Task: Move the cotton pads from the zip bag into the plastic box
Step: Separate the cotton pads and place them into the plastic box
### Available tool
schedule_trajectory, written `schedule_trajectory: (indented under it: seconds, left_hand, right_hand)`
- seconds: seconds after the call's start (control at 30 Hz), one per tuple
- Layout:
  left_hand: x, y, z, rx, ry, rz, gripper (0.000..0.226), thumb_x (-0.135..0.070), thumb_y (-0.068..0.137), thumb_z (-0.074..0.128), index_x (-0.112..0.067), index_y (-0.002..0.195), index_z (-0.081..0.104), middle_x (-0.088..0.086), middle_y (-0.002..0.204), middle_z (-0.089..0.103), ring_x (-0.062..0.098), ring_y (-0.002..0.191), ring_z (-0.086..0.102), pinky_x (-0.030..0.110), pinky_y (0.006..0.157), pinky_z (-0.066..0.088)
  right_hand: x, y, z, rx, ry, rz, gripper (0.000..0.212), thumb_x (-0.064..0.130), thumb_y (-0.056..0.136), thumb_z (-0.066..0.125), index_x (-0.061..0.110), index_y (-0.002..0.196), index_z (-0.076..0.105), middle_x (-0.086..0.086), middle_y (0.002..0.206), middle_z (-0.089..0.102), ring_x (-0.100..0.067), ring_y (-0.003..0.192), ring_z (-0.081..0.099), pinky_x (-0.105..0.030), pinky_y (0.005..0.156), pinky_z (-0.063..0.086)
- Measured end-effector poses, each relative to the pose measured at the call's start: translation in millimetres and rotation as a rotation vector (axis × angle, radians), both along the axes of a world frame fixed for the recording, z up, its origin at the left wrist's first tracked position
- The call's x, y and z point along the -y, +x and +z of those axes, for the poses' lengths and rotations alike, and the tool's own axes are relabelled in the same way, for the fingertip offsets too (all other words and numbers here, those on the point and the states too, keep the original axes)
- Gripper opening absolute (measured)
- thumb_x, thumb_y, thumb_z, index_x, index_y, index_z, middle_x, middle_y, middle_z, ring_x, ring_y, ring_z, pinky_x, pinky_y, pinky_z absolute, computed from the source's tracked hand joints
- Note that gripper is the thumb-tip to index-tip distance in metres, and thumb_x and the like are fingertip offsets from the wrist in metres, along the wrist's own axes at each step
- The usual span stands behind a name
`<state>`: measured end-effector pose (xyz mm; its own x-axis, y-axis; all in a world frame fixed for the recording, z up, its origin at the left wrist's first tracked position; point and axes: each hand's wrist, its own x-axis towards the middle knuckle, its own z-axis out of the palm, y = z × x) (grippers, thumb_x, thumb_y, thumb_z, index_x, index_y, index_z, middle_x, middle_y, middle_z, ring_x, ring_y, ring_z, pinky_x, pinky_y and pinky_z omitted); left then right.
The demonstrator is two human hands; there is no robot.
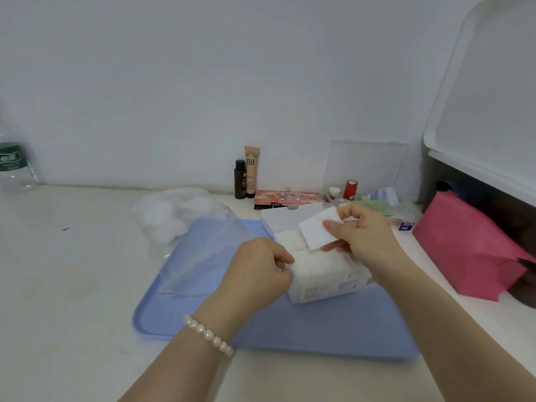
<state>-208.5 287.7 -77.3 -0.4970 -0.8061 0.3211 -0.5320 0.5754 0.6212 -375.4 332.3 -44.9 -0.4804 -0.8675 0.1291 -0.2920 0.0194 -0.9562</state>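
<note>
Leftmost, the zip bag (pixel 200 250) lay slack on the blue tray (pixel 185 320), loose cotton bunched at its far end. Left hand (pixel 258 274) pinched the near left edge of the plastic box (pixel 327 282), steadying it. Right hand (pixel 365 230) pinched one cotton pad (pixel 317 227) just above the open, nearly full box; drop looked short, straight down.

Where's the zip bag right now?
The zip bag lies left of the plastic box, partly on the blue tray, near the left hand.

Head camera looks forward and down, close over the tray (pixel 162 320).
</note>
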Motion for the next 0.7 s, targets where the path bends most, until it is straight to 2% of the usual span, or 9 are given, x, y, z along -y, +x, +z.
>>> schedule_trajectory:
  seconds: [0.1, 0.17, 0.27, 0.4, 0.43, 0.5, 0.57, 0.63, 0.7]
  left_hand:
    - [-2, -2, 0, -0.043, 0.036, 0.001, 0.020, -0.016, 0.080, 0.059, -0.020, 0.091, 0.075, -0.015, 0.075, 0.058, 0.000, 0.063, 0.049, 0.010, 0.062, 0.038]
    - [-2, -1, 0, -0.054, 0.028, -0.017, 0.017, -0.017, 0.081, 0.060, -0.019, 0.083, 0.076, -0.015, 0.072, 0.059, 0.000, 0.062, 0.050, 0.014, 0.062, 0.039]
    - [1, 5, 8, -0.103, -0.007, 0.000, 0.016, -0.011, 0.081, 0.061, -0.015, 0.077, 0.076, -0.011, 0.069, 0.063, -0.004, 0.060, 0.052, 0.009, 0.057, 0.037]
    - [14, 37, 33, -0.304, -0.099, 0.221, 0.014, -0.008, 0.077, 0.065, -0.020, 0.076, 0.073, -0.015, 0.073, 0.061, -0.003, 0.062, 0.053, 0.004, 0.060, 0.036]
    - [18, 47, 38, -0.303, -0.110, 0.259, 0.013, -0.010, 0.076, 0.067, -0.022, 0.075, 0.071, -0.015, 0.075, 0.061, -0.001, 0.065, 0.053, 0.003, 0.060, 0.035]
    - [25, 69, 42, -0.208, -0.106, 0.288, 0.013, -0.016, 0.072, 0.074, -0.025, 0.072, 0.065, -0.015, 0.079, 0.059, 0.003, 0.072, 0.052, 0.002, 0.060, 0.034]
    - [31, 87, 37, -0.074, -0.063, 0.249, 0.025, -0.026, 0.065, 0.081, -0.029, 0.074, 0.058, -0.015, 0.086, 0.055, 0.006, 0.081, 0.050, 0.005, 0.063, 0.034]
    - [35, 99, 26, 0.023, -0.032, 0.181, 0.042, -0.031, 0.058, 0.086, -0.033, 0.079, 0.050, -0.016, 0.091, 0.050, 0.008, 0.090, 0.047, 0.011, 0.068, 0.035]
    - [40, 107, 14, 0.043, -0.053, 0.170, 0.047, -0.026, 0.058, 0.086, -0.032, 0.086, 0.049, -0.018, 0.093, 0.046, 0.010, 0.094, 0.045, 0.013, 0.071, 0.033]
  right_hand:
    - [-1, 1, 0, -0.025, -0.001, 0.004, 0.012, 0.011, 0.086, 0.064, 0.005, 0.089, 0.055, -0.012, 0.067, 0.070, -0.012, 0.050, 0.066, -0.027, 0.054, 0.044]
    - [-3, 3, 2, -0.060, -0.014, -0.009, 0.012, 0.012, 0.086, 0.065, 0.006, 0.091, 0.056, -0.013, 0.070, 0.070, -0.010, 0.050, 0.065, -0.027, 0.054, 0.042]
    - [-9, 10, 13, -0.073, -0.062, 0.056, 0.009, 0.011, 0.084, 0.066, 0.010, 0.085, 0.056, -0.003, 0.059, 0.069, -0.009, 0.048, 0.061, -0.018, 0.047, 0.040]
    - [-21, 41, 19, -0.189, -0.020, 0.304, 0.019, 0.007, 0.082, 0.067, 0.016, 0.071, 0.054, 0.008, 0.043, 0.058, 0.000, 0.039, 0.048, -0.016, 0.048, 0.038]
    - [-22, 50, 15, -0.288, -0.003, 0.340, 0.021, 0.010, 0.083, 0.068, 0.020, 0.069, 0.054, 0.009, 0.044, 0.055, 0.001, 0.040, 0.045, -0.020, 0.051, 0.038]
    - [-20, 68, 0, -0.536, 0.056, 0.408, 0.021, 0.022, 0.084, 0.066, 0.025, 0.069, 0.052, 0.008, 0.061, 0.057, -0.004, 0.056, 0.048, -0.026, 0.059, 0.038]
    - [-13, 81, -18, -0.748, 0.083, 0.457, 0.018, 0.029, 0.089, 0.058, 0.027, 0.072, 0.053, 0.000, 0.075, 0.060, -0.016, 0.070, 0.052, -0.030, 0.065, 0.038]
    - [-5, 88, -35, -1.083, -0.037, 0.408, 0.022, 0.032, 0.085, 0.058, 0.020, 0.066, 0.058, -0.005, 0.068, 0.060, -0.022, 0.065, 0.055, -0.029, 0.055, 0.035]
    - [2, 91, -48, -1.327, -0.099, 0.338, 0.026, 0.035, 0.057, 0.075, 0.019, 0.050, 0.056, 0.001, 0.051, 0.053, -0.020, 0.049, 0.052, -0.022, 0.042, 0.030]
